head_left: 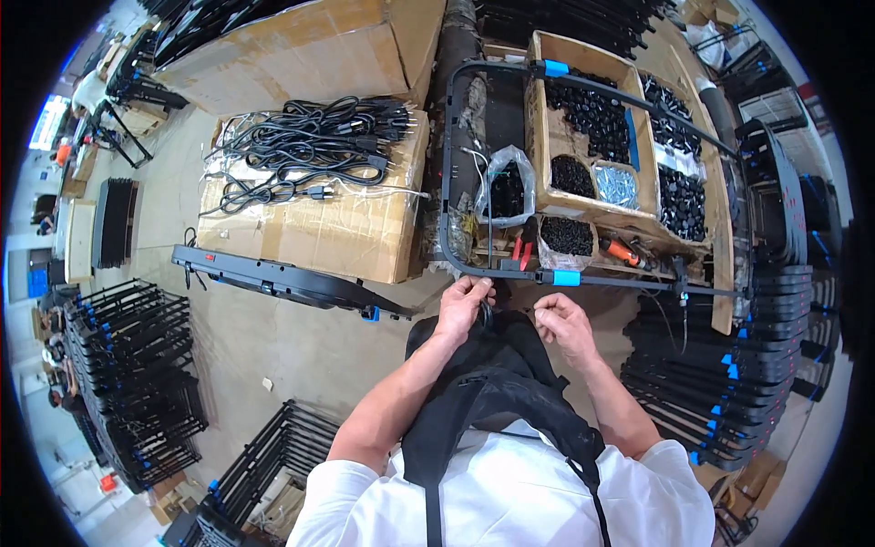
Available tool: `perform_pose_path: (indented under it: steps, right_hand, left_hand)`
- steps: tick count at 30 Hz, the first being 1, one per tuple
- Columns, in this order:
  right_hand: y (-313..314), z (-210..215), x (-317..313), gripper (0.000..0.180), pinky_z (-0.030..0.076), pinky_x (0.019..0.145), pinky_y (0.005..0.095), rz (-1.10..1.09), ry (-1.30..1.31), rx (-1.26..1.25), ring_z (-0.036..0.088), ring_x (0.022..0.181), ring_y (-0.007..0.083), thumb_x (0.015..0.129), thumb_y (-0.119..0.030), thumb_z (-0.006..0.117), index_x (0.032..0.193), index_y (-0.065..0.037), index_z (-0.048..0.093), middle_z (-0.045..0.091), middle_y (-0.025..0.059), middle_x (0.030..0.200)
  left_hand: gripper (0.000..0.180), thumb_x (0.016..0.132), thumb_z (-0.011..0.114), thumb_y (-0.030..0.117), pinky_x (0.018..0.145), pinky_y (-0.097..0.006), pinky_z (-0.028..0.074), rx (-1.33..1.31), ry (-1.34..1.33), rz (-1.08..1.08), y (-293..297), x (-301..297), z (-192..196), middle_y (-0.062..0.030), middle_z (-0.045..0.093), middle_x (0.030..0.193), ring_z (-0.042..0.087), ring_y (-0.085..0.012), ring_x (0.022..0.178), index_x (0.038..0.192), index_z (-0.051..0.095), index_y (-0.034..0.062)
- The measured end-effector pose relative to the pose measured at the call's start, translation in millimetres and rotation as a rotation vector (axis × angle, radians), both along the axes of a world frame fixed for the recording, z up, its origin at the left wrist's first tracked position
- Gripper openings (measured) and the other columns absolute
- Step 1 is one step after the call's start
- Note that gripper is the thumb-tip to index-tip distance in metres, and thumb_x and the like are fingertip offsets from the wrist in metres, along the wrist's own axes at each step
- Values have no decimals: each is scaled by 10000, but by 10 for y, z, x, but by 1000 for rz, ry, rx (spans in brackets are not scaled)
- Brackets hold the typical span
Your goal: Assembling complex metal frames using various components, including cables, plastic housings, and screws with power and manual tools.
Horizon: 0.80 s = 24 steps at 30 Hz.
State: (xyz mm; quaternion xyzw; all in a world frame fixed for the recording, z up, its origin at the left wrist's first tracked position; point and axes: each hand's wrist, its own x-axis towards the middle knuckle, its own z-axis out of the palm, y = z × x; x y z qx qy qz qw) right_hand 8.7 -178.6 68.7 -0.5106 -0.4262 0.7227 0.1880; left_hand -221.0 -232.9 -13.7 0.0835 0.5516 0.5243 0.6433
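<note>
My left hand (465, 308) is closed, its thumb and fingers pressed together just below the near tube of a black metal frame (638, 284). Something dark shows by its fingertips, too small to name. To the right, my right hand (565, 326) is also closed with curled fingers, apart from the left one and a little nearer to me than the frame. What it may hold is hidden. The frame has rounded corners and bears blue pieces (566, 278) on its tubes. It lies across the bench over a wooden parts box (536, 137).
Coiled black power cords (310, 150) lie on a cardboard box (365, 237) at left. Black screws (567, 235), silver screws (616, 185), a bag (507, 187), red-handled pliers (522, 251) and an orange power tool (624, 252) sit on the bench. Stacked black frames (720, 365) stand at right.
</note>
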Motion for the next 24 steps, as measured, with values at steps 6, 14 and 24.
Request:
perform_pose_path:
  steps: [6,14,24]
  right_hand:
    - [-82,-871,-265,410,542,786,315,-275,164,-319,737,1014,204,1034,-169,654,1391,-6,535,758,155,1177]
    - [-8,-859,-875,248,535,802,307,-334,407,-440,681,930,145,1040,-179,669,1254,-55,671,729,32,1067]
    - [-18,-853,-797,238,561,888,337,-204,416,-416,684,949,162,1042,-155,663,1237,-32,721,746,61,1071]
  left_hand:
    - [233,1036,712,226,714,-310,585,-79,-96,-49,42,-96,19,-80,726,970,703,-172,801,1157,631,46]
    - [293,1041,706,234,709,-294,564,-61,-45,-88,67,-121,-25,-71,726,988,700,-154,789,1210,624,10]
    - [315,1050,691,262,648,-275,535,-87,-58,-98,-20,-109,125,-57,716,898,662,-131,732,1166,662,-29]
